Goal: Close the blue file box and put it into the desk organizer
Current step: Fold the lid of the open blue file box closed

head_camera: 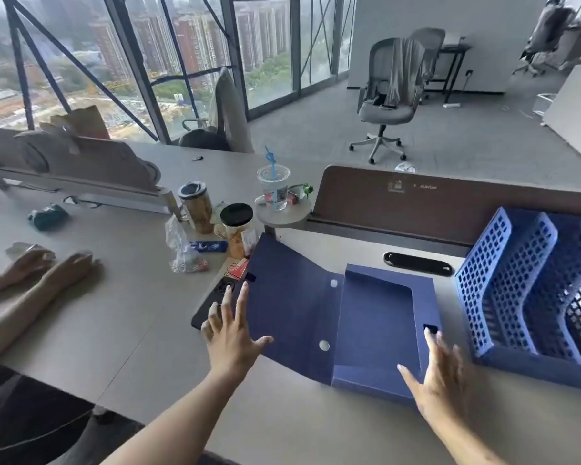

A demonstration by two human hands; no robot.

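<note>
Lid of blue file box (376, 327) lies flung open; both hands' grip spread, empty.

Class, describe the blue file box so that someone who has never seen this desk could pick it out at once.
Start at the pale grey desk in front of the brown divider panel. Just left of the blue perforated plastic desk organizer lies the dark blue cardboard file box, between the person's open left hand and right hand. Unlike the upright organizer, it lies flat, its lid flap open.
</note>
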